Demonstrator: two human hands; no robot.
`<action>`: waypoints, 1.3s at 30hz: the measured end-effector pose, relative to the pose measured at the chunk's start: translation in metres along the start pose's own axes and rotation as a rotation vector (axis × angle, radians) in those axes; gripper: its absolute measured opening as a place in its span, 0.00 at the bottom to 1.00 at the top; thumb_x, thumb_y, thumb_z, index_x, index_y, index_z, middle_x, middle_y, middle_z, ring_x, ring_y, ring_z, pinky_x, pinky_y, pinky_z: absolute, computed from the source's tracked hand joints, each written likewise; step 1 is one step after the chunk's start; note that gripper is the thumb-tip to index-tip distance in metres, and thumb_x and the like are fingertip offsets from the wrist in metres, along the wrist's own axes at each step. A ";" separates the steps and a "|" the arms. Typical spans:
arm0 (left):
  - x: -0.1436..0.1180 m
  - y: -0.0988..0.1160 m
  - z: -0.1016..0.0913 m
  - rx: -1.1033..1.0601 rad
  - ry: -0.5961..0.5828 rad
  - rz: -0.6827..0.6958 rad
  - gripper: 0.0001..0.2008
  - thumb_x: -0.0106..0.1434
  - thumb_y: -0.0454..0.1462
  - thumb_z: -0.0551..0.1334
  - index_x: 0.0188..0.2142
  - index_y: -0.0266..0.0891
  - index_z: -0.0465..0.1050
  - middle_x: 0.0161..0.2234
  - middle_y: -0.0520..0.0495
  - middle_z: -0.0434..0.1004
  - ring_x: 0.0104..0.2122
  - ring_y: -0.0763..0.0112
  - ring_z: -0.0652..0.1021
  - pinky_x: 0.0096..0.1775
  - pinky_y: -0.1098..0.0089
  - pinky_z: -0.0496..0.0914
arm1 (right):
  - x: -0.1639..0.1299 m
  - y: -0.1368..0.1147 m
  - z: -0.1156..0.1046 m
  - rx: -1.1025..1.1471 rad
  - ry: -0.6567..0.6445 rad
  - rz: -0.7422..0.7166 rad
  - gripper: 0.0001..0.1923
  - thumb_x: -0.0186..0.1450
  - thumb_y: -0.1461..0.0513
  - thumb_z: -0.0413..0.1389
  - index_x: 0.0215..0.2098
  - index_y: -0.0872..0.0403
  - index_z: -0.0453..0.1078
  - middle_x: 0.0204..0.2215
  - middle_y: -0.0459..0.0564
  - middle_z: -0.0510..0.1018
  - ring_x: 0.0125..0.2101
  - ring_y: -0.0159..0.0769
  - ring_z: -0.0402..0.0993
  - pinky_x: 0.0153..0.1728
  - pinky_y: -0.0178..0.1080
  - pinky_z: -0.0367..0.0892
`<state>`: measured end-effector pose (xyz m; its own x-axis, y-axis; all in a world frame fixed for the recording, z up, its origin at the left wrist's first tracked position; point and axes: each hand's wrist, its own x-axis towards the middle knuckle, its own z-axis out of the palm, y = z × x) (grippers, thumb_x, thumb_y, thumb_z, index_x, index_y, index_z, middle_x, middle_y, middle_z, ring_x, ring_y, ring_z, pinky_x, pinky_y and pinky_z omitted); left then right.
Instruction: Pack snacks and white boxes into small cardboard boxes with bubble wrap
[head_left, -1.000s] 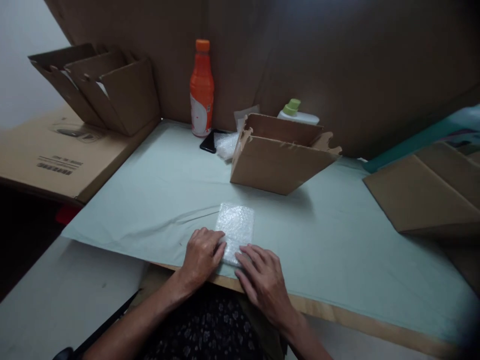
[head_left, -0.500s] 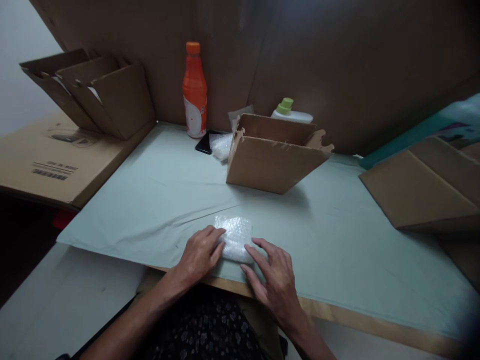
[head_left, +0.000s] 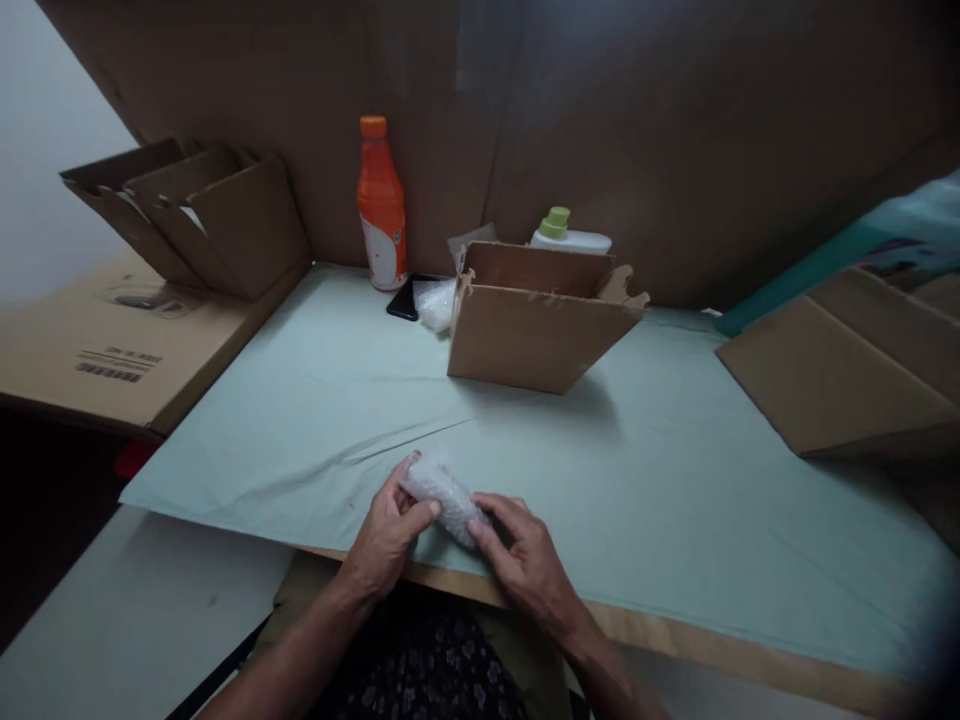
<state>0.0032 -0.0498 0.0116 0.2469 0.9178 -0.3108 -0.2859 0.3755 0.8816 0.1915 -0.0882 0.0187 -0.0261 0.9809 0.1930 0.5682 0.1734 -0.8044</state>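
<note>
A small bubble-wrap packet (head_left: 444, 492) is held between both hands, tilted, near the front edge of the table. My left hand (head_left: 388, 528) grips its left end, thumb on the near side and fingers behind. My right hand (head_left: 521, 555) pinches its right end between thumb and fingers. What the bubble wrap encloses cannot be made out. Beyond the hands stands an open cardboard box (head_left: 536, 340), apart from both of them.
An orange bottle (head_left: 382, 210), a black phone (head_left: 403, 300) and more bubble wrap (head_left: 436, 305) stand or lie at the back. A green-capped white bottle (head_left: 574, 240) is behind the box. Folded cardboard boxes (head_left: 240, 230) sit left on a large carton (head_left: 82, 330); another box (head_left: 870, 370) is right.
The bubble-wrap packet lay flat on the table and is now lifted and tilted. Both hands have closed on its ends. The view has shifted slightly.
</note>
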 end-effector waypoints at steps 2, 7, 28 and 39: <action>0.003 0.001 0.006 -0.092 0.004 -0.037 0.40 0.49 0.43 0.74 0.59 0.37 0.66 0.47 0.41 0.79 0.46 0.61 0.78 0.49 0.65 0.71 | -0.004 -0.001 0.000 0.083 -0.012 0.063 0.11 0.68 0.57 0.56 0.44 0.50 0.77 0.42 0.52 0.82 0.43 0.42 0.78 0.46 0.43 0.73; 0.006 0.001 0.019 -0.140 -0.068 -0.017 0.33 0.52 0.42 0.74 0.56 0.38 0.71 0.38 0.49 0.78 0.38 0.69 0.75 0.42 0.72 0.68 | -0.004 0.004 -0.015 0.406 -0.109 0.220 0.28 0.65 0.51 0.59 0.62 0.51 0.68 0.58 0.56 0.75 0.56 0.47 0.72 0.55 0.46 0.68; 0.151 0.118 0.073 1.094 0.029 1.169 0.10 0.55 0.25 0.61 0.35 0.37 0.73 0.72 0.35 0.48 0.70 0.45 0.57 0.60 0.44 0.68 | 0.092 -0.024 -0.214 -0.429 0.416 -0.145 0.15 0.63 0.46 0.60 0.43 0.42 0.80 0.34 0.45 0.85 0.32 0.41 0.81 0.33 0.38 0.76; 0.152 0.108 0.074 0.950 0.030 1.091 0.12 0.53 0.23 0.60 0.34 0.37 0.75 0.70 0.31 0.54 0.66 0.44 0.65 0.57 0.48 0.72 | 0.291 -0.086 -0.130 -1.255 -0.421 -0.285 0.11 0.64 0.67 0.57 0.40 0.59 0.81 0.39 0.63 0.84 0.41 0.50 0.81 0.38 0.41 0.68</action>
<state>0.0779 0.1211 0.0858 0.2887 0.6923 0.6613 0.3988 -0.7149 0.5743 0.2414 0.1708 0.2171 -0.3872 0.9164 -0.1014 0.8562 0.3982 0.3291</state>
